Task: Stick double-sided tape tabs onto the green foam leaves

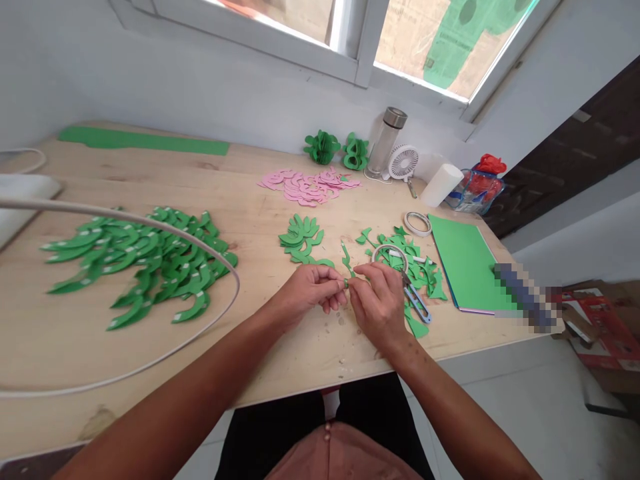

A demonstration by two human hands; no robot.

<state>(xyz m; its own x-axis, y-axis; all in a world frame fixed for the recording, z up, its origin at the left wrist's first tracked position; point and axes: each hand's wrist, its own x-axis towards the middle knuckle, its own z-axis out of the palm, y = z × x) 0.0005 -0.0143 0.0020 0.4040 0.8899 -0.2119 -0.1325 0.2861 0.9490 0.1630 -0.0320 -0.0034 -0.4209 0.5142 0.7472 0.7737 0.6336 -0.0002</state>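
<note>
My left hand (311,290) is closed in a pinch on a small green paper piece (346,283) above the front of the table. The fingertips of my right hand (381,301) meet it from the other side, thumb and forefinger pressed together. Most of the piece is hidden by the fingers. Just beyond my left hand lies a small stack of green paper cut-outs (301,233). Beside my right hand are green paper scraps (434,280), a tape roll (377,250) and blue-handled snips (418,303), partly covered by that hand.
Curved green pieces with white tabs (150,257) lie heaped at left, under a pale cable (235,280). Pink cut-outs (313,185), green paper ornaments (321,147), a glass bottle (385,147) and a small fan (403,162) stand behind. Green sheets (465,260) lie at right.
</note>
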